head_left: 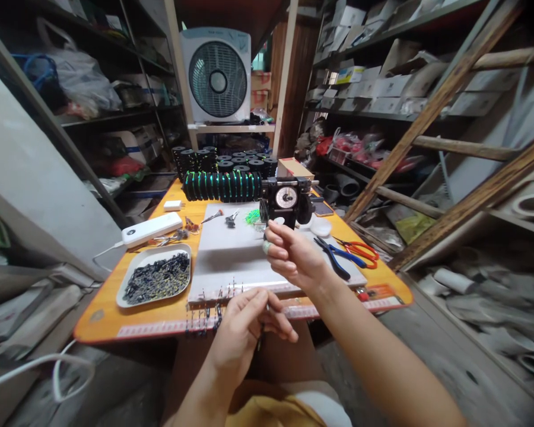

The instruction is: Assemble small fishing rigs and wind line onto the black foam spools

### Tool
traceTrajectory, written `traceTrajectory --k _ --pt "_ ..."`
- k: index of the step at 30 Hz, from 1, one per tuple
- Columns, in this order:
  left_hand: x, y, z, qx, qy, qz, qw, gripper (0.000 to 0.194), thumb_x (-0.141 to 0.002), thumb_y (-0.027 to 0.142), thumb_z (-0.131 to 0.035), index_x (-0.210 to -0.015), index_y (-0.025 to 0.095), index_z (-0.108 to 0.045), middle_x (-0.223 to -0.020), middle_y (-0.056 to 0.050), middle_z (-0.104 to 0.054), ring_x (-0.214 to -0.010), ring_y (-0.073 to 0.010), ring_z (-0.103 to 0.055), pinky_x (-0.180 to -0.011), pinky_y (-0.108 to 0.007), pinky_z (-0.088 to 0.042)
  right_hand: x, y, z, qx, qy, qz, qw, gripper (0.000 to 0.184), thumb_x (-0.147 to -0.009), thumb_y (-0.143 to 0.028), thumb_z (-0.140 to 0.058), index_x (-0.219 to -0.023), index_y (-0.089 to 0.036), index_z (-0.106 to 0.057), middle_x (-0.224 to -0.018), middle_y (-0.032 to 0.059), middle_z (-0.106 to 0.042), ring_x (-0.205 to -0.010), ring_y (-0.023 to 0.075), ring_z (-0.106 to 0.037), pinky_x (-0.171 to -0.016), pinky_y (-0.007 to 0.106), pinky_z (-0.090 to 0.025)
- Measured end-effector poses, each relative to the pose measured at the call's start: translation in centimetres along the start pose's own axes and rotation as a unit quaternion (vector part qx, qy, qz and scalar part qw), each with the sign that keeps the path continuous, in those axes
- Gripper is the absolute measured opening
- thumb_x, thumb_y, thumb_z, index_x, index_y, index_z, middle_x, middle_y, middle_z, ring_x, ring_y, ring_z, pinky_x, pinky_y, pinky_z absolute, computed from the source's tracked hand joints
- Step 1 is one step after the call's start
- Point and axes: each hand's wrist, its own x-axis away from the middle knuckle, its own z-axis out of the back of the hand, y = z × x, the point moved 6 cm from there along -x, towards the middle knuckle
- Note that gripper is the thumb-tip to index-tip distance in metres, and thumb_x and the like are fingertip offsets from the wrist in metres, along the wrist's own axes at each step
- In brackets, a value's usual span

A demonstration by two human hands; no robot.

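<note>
My left hand (253, 317) is low in front of the table's edge, thumb and forefinger pinched together. A small dark thing shows below its fingers, too small to name. Above and to the right, my right hand (291, 255) is raised over the white board (231, 261), its fingers curled and closed, with a pale wrapping on one finger. Whatever it holds is too fine to make out. Several thin dark fishing-rig pieces (207, 317) hang along the board's front edge, left of my left hand. A white tray (121, 293) of small dark metal pieces (158, 277) stands at the left.
Behind the board stands a black winding device (286, 198) with a row of spools (222, 186). Blue-handled pliers (338, 258) and orange-handled scissors (365, 252) lie at the right. A white power strip (151, 230) is at the left. A wooden ladder (427, 130) leans at right.
</note>
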Motion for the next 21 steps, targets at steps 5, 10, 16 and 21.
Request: traceTrajectory --k 5,10,16,21 --pt "0.2 -0.5 0.0 0.031 -0.003 0.022 0.999 0.026 -0.090 0.028 -0.051 -0.075 0.011 -0.064 -0.056 -0.005 -0.068 -0.051 -0.0150 -0.065 -0.055 -0.023 -0.048 -0.1 0.1 0.1 0.007 -0.003 0.001 1.000 0.038 -0.088 -0.039 -0.055 -0.060 -0.018 -0.038 -0.039 -0.0086 -0.040 -0.026 0.0011 -0.026 -0.025 0.009 -0.020" --pt "0.3 -0.8 0.2 0.046 -0.008 0.030 0.998 0.029 -0.091 0.027 -0.048 -0.074 0.011 -0.065 -0.056 -0.005 -0.067 -0.052 -0.0152 -0.065 -0.057 -0.024 -0.049 -0.1 0.2 0.2 0.020 -0.006 0.005 1.000 0.038 -0.091 -0.040 -0.049 -0.061 -0.018 -0.039 -0.039 -0.0083 -0.039 -0.027 0.0012 -0.025 -0.026 0.009 -0.020" --pt "0.5 -1.2 0.6 0.033 0.007 0.024 0.999 0.027 -0.090 0.030 -0.052 -0.085 0.009 -0.068 -0.062 -0.007 -0.071 -0.052 -0.0160 -0.067 -0.055 -0.024 -0.048 0.2 0.4 0.8 0.058 -0.015 0.018 0.998 0.026 -0.090 -0.038 -0.053 -0.074 -0.017 -0.052 -0.041 -0.0080 -0.044 -0.027 0.0015 -0.025 -0.026 0.009 -0.018" --pt "1.0 -1.2 1.0 0.025 0.018 0.016 0.999 0.031 -0.094 0.029 -0.045 -0.110 0.009 -0.061 -0.064 -0.008 -0.071 -0.054 -0.0179 -0.067 -0.057 -0.027 -0.049 0.9 0.7 1.3 0.088 -0.014 0.024 0.996 0.025 -0.090 -0.038 -0.053 -0.081 -0.016 -0.058 -0.042 -0.0074 -0.047 -0.025 0.0012 -0.026 -0.027 0.010 -0.018"
